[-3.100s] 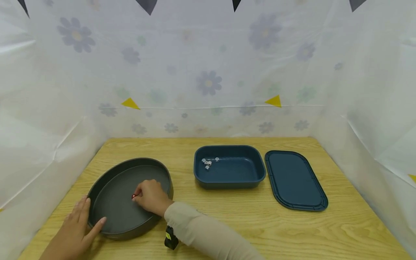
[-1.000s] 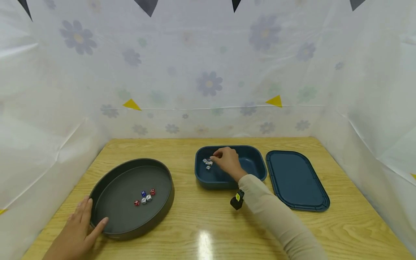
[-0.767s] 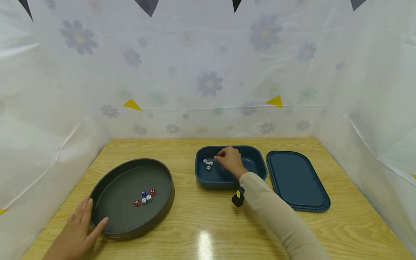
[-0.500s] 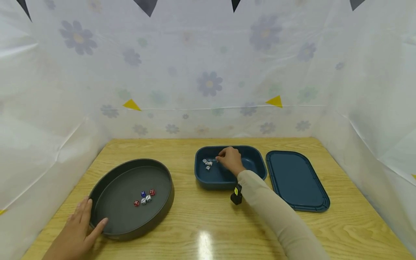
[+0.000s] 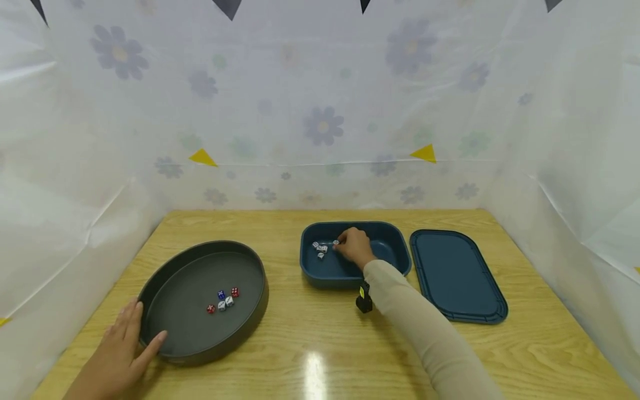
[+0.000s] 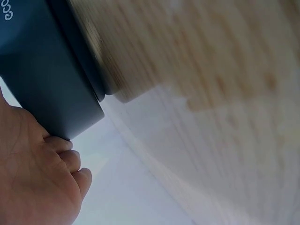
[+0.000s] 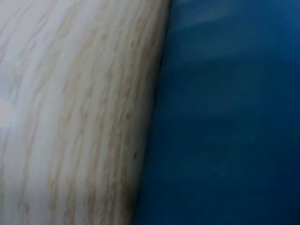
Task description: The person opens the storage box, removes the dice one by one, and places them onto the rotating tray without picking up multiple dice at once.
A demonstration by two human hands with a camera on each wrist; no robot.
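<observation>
Four dice (image 5: pixel 223 300) in round tray (image 5: pixel 170 355), lower left; we steady rim, left hand (image 5: pixel 117 358) flat. Right hand (image 5: pixel 354 248) pinches die (image 5: pixel 336 243) in blue box (image 5: pixel 385 266), centre.

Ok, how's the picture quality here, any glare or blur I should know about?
Head view: sharp, with a white glare patch on the table near the front edge and wide-angle bending at the sides. Left wrist view: the wood is blurred, the left hand and round tray clearer. Right wrist view: wholly out of focus, just wood beside blue.
</observation>
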